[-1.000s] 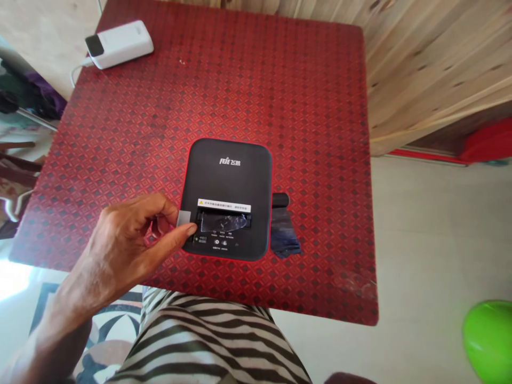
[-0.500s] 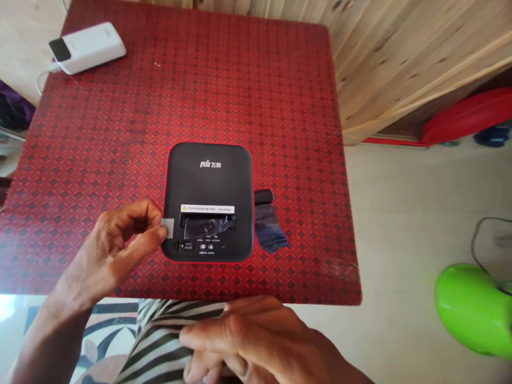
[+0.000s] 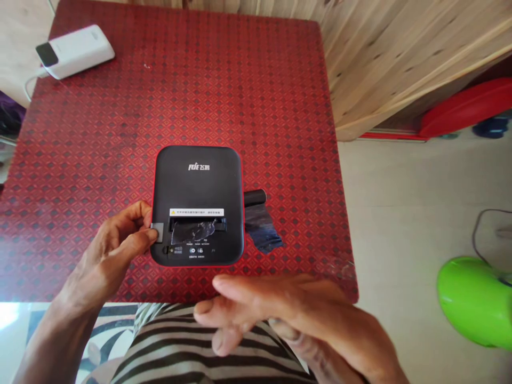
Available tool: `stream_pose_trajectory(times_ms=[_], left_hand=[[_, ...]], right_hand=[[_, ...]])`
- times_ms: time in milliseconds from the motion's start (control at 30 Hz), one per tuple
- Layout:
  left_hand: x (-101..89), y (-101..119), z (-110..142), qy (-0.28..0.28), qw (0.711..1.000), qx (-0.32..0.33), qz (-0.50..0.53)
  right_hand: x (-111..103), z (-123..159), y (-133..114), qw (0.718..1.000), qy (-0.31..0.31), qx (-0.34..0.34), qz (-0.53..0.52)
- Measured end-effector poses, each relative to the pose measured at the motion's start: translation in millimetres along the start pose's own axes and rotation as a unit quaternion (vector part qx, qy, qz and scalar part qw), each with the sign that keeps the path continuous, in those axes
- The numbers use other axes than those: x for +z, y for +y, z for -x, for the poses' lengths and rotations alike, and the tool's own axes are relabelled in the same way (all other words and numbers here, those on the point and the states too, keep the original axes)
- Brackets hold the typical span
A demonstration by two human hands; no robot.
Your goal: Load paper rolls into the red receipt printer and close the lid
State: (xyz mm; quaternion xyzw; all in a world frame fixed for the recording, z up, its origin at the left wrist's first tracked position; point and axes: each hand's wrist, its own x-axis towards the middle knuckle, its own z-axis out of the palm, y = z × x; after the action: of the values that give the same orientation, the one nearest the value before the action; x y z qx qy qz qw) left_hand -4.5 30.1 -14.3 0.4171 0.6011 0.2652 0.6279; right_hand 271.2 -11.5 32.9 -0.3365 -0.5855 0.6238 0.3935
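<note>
On the red patterned table (image 3: pixel 192 101) lies a black receipt printer (image 3: pixel 196 186) with a red rim and a white warning label. A dark shiny film strip (image 3: pixel 194 231) sticks out of its slot. At the printer's lower left edge, my left hand (image 3: pixel 120 240) is closed, thumb and finger pinching a small translucent plastic piece (image 3: pixel 159 232). Whether these fingers also press on the printer's side, I cannot tell. My right hand (image 3: pixel 288 309) hovers near the front table edge, fingers apart and holding nothing. Against the printer's right side rests a dark film roll (image 3: pixel 256 197) with a loose wrinkled end.
A white power bank (image 3: pixel 80 50) with a cable lies at the table's far left corner. Wooden panelling (image 3: pixel 372 58) runs along the back right. A bright green rounded object (image 3: pixel 476 304) stands on the floor to the right.
My right hand has risen from the lap towards the printer and its fingers have spread more. My left hand keeps its pinch at the printer's edge. The view has shifted slightly.
</note>
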Motion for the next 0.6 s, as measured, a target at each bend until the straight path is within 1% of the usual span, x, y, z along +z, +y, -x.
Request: stream_pose_trajectory(times_ms=[67, 167, 233, 267, 333, 400, 500, 533, 600], left_hand=[[0.3, -1.7, -0.9, 0.009, 1.000, 0.009, -0.005], [1.4, -4.9, -1.6, 0.024, 0.999, 0.021, -0.018], [1.4, -6.8, -1.2, 0.023, 0.999, 0.033, -0.025], [0.7, -7.6, -1.0, 0.021, 0.999, 0.040, -0.028], [-2.0, -8.5, -0.6, 0.015, 0.998, 0.050, -0.033], [-5.8, -7.6, -1.3, 0.021, 0.995, 0.069, -0.062], [-9.4, -2.0, -6.8, 0.070, 0.984, 0.120, -0.115], [-9.3, 0.6, -10.2, 0.090, 0.979, 0.137, -0.124], [-6.8, 5.1, -19.3, 0.118, 0.972, 0.160, -0.128]], right_hand=[[-4.8, -0.4, -1.0, 1.000, 0.010, -0.010, 0.002], [-13.6, -1.9, -3.3, 0.997, 0.024, -0.063, 0.022], [-17.3, -3.5, -3.9, 0.992, 0.041, -0.106, 0.061], [-18.4, -4.8, -3.4, 0.986, 0.061, -0.123, 0.097], [-20.2, -9.1, -0.5, 0.961, 0.113, -0.161, 0.193], [-22.5, -16.8, 4.3, 0.926, 0.146, -0.186, 0.293], [-25.6, -36.3, 12.2, 0.877, 0.122, -0.186, 0.427], [-25.6, -45.1, 14.3, 0.859, 0.107, -0.180, 0.468], [-22.6, -65.8, 16.9, 0.825, 0.055, -0.164, 0.538]])
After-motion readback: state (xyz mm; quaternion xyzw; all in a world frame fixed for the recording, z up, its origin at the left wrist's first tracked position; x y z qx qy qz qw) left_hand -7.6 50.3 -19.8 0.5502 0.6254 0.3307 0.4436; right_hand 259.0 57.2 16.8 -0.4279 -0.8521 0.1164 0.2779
